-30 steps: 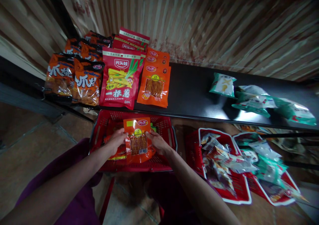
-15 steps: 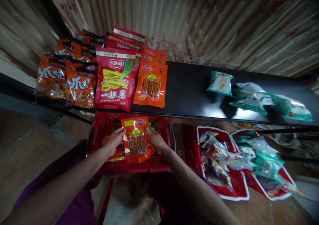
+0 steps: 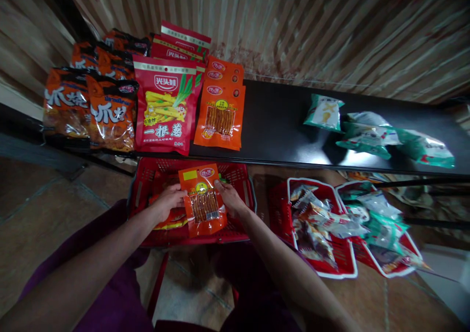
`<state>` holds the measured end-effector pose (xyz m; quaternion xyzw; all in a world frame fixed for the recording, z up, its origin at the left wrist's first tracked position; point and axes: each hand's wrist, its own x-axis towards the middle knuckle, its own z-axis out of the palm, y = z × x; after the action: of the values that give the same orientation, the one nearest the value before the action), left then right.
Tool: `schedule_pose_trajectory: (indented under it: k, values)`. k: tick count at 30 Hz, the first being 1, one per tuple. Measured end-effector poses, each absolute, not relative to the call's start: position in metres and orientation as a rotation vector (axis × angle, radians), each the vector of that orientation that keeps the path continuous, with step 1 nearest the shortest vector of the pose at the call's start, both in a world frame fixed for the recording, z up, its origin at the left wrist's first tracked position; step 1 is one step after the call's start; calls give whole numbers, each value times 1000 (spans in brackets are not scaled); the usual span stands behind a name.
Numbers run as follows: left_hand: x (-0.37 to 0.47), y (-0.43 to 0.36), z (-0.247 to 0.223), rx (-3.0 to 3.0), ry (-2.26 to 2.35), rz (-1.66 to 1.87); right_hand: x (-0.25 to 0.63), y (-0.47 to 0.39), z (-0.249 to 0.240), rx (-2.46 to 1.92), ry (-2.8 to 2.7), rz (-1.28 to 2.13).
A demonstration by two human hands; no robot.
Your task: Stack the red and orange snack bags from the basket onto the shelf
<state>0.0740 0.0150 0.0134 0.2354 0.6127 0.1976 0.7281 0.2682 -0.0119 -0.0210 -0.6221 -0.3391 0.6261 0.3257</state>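
An orange snack packet (image 3: 200, 175) with a clear window showing brown sticks is held up over a red basket (image 3: 161, 239), slightly tilted. My right hand (image 3: 229, 196) grips its right edge, thumb on the front. At the left edge, my left hand (image 3: 169, 202) has its fingers closed against the packet, partly behind it. Other orange and yellow packets (image 3: 172, 223) lie in the basket, mostly hidden. On the black shelf above, matching orange packets (image 3: 219, 119) stand in an overlapping row beside red snack bags (image 3: 165, 106).
Black-and-orange bags (image 3: 112, 116) fill the shelf's left end. Green-and-white bags (image 3: 325, 111) lie on the right of the black shelf (image 3: 273, 121). Two white-rimmed red baskets (image 3: 345, 268) of snack bags stand on the floor to the right. A pleated curtain (image 3: 275, 28) hangs behind.
The packet has tilted a little, and my left hand's fingers have shifted on its left edge. The whole view has moved slightly, so shelf and baskets appear higher.
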Motion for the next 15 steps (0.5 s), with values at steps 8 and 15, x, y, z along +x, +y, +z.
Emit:
schedule_pose_trajectory:
  k: [8, 15]
  values:
    - [73, 12, 8, 502, 1317, 398, 265, -8, -20, -1526, -636, 1691]
    - [70, 9, -1, 521, 1214, 350, 268, -3, -16, -1598, -592, 1648]
